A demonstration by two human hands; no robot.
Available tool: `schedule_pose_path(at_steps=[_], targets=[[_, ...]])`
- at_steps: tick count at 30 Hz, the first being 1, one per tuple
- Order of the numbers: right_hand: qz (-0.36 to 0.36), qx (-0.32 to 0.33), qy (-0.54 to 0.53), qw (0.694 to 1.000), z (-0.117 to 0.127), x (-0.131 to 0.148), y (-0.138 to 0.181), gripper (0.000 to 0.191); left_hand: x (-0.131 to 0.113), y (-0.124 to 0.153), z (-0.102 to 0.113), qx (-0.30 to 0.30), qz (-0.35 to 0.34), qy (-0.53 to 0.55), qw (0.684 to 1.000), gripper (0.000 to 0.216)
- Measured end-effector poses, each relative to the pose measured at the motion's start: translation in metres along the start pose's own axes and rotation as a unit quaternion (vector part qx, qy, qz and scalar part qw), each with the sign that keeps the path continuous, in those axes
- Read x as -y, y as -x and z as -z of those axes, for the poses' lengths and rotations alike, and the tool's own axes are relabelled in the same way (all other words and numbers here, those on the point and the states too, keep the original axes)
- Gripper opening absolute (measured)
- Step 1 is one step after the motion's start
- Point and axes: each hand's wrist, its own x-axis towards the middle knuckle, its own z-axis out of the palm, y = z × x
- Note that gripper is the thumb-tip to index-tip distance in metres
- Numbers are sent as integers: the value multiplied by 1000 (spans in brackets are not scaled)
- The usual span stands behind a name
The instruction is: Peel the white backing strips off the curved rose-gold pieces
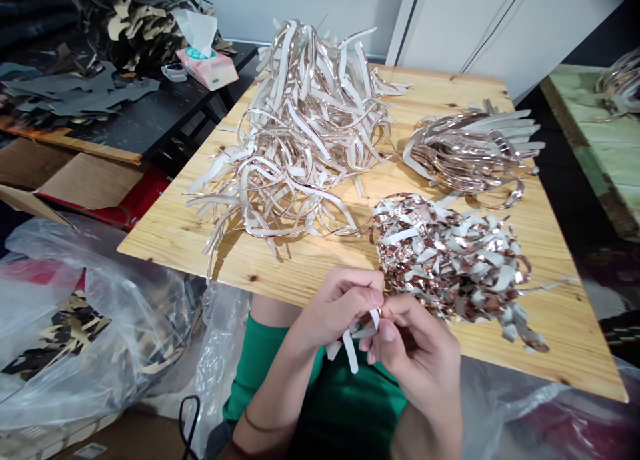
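Qty 2 hands: L hand (pixel 337 307) & R hand (pixel 415 357), both closing on white-backed foil strip (pixel 351 351), apparently pinching it betw. them over green shirt (pixel 350 407). Rose-gold strip heap (pixel 450 263) lying just beside grip on pine tabletop (pixel 320 273).

Short white strips (pixel 351 345), loosely bunched, ends hanging down, just beside a heap of crumpled rose-gold-and-white foil strips (pixel 450 260)

Checked from my remote view: no legible text in this frame. The pink tissue box (pixel 207 70) bears a printed teal mark, too small and blurred for me to read. The small white label (pixel 90 451) on the cardboard (pixel 133 440) at lower left is also unreadable.
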Motion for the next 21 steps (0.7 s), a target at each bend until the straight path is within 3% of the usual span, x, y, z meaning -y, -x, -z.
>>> schedule_pose_path(at_steps=[14,21], targets=[[-14,8,-33,999,-1,-3,-5,16,0,-3,0,-45,32,-11,998,39],[-25,1,-105,994,-6,1,-7,12,2,-5,3,-65,-8,-7,998,41]])
